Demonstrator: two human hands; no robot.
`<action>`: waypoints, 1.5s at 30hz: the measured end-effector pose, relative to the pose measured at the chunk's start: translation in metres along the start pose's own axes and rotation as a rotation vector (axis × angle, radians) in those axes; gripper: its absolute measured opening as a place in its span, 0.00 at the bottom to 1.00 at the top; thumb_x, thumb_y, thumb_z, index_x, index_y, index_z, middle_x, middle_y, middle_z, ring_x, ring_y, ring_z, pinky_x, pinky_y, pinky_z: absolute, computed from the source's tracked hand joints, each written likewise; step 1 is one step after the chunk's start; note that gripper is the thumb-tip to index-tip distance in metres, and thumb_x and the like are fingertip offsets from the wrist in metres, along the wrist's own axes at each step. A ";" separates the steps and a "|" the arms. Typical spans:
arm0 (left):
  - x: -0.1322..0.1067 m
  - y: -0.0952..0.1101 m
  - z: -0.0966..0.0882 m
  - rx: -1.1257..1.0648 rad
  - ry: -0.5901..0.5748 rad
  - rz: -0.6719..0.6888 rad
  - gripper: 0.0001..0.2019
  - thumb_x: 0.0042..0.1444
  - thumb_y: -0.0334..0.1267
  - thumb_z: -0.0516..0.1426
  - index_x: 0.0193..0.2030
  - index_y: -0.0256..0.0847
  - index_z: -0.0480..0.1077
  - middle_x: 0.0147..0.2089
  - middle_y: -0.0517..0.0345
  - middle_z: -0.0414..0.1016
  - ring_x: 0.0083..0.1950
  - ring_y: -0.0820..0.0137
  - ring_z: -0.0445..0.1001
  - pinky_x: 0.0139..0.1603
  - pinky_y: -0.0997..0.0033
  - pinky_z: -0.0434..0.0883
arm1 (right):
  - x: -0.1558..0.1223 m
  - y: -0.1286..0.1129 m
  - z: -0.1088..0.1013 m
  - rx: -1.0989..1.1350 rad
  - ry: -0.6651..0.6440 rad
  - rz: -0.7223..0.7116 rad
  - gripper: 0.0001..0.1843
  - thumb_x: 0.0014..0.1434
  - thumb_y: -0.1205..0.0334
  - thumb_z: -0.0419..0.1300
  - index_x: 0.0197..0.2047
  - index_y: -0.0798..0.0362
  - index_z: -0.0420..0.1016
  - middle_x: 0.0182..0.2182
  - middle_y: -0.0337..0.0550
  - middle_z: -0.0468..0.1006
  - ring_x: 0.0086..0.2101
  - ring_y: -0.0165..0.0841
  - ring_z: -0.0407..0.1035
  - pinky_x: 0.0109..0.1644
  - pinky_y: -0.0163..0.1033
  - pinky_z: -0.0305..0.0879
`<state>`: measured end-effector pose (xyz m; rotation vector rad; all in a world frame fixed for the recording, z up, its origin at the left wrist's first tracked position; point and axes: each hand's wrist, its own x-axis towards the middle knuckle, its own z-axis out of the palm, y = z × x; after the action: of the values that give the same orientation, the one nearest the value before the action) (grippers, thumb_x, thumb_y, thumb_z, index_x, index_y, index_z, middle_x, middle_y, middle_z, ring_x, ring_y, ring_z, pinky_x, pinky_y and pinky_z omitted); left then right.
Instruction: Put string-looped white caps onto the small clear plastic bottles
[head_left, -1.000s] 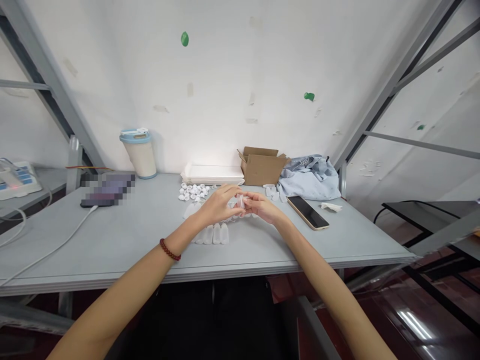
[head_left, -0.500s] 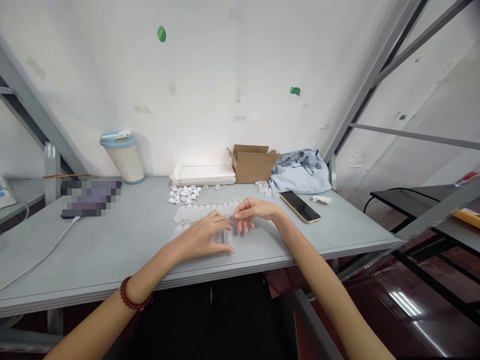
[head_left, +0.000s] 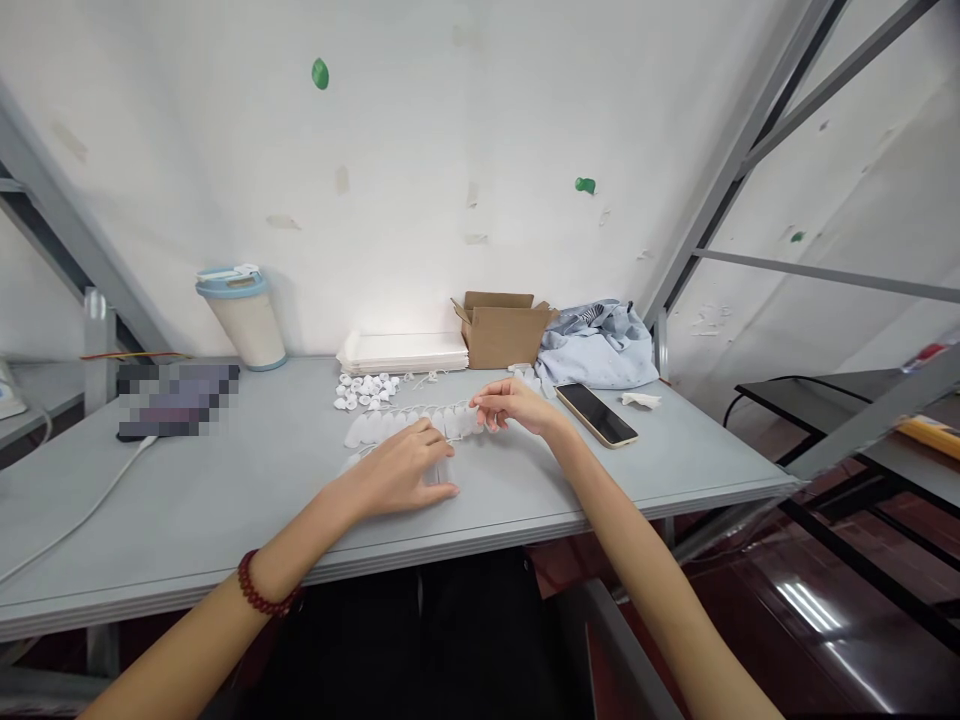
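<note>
A row of small translucent whitish pieces with thin strings (head_left: 382, 427) lies across the middle of the desk. My left hand (head_left: 409, 468) rests palm down just in front of this row, thumb spread from the fingers, over more translucent pieces that it partly hides. At the row's right end is my right hand (head_left: 514, 404), its thumb and index finger closed together and the other fingers curled. What it pinches, if anything, is too small to make out. Behind the row sits a cluster of small white caps (head_left: 366, 390).
Along the wall stand a cup with a blue lid (head_left: 244, 318), a stack of white sheets (head_left: 405, 352), an open cardboard box (head_left: 504, 335) and a light blue cloth (head_left: 600, 345). A phone (head_left: 597, 414) and a crumpled tissue (head_left: 640, 400) lie right; a cabled device (head_left: 178, 400) lies left.
My right hand has moved slightly away from my left hand, toward the row's right end, and its fingers have drawn together. My left hand has settled lower over the pieces.
</note>
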<state>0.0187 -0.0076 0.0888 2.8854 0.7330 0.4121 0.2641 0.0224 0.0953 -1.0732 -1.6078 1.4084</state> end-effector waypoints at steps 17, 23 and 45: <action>0.072 -0.134 -0.022 0.111 0.154 -0.463 0.19 0.47 0.32 0.47 0.36 0.39 0.79 0.42 0.49 0.81 0.48 0.58 0.76 0.51 0.65 0.70 | 0.006 0.024 -0.045 -1.215 0.796 0.128 0.22 0.58 0.73 0.49 0.55 0.59 0.70 0.52 0.56 0.71 0.52 0.45 0.61 0.54 0.45 0.58; 0.084 -0.144 -0.010 0.042 0.039 -0.541 0.18 0.40 0.32 0.50 0.33 0.41 0.79 0.43 0.51 0.81 0.49 0.60 0.77 0.50 0.70 0.71 | 0.003 0.029 -0.048 -1.300 0.717 0.228 0.27 0.61 0.73 0.47 0.61 0.52 0.66 0.57 0.56 0.66 0.55 0.47 0.59 0.54 0.51 0.58; 0.049 -0.090 -0.018 -0.290 0.571 -0.604 0.14 0.51 0.36 0.53 0.39 0.37 0.78 0.44 0.53 0.81 0.44 0.62 0.77 0.50 0.66 0.71 | 0.010 0.040 -0.063 -1.188 0.679 0.271 0.23 0.54 0.68 0.61 0.53 0.62 0.73 0.49 0.60 0.73 0.50 0.44 0.66 0.54 0.40 0.58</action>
<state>0.0143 0.0961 0.0997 2.1263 1.4212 1.1446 0.3232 0.0575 0.0635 -2.1754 -1.7321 -0.0194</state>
